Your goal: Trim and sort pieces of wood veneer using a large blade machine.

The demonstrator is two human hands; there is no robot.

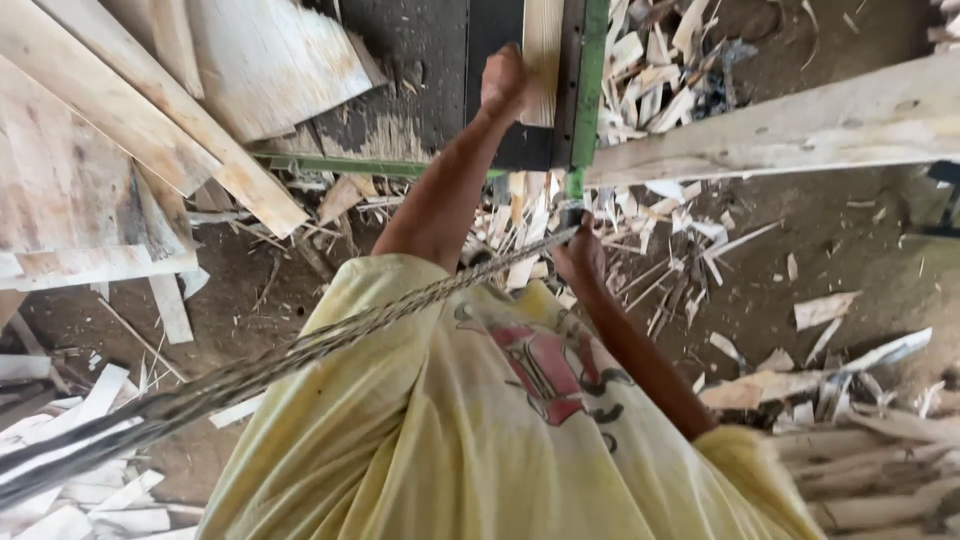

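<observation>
The left hand [503,78] clamps the wooden strip [541,45] at the green frame [590,80]; the right hand [580,255] grips the toothed band [300,350]. Feeding appears underway.

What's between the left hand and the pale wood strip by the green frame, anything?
Nothing visible. The left hand touches the wood strip beside the green frame. The twisted cable runs lower, across the chest to the right hand, which seems to grip its end, clear of that spot.
</observation>
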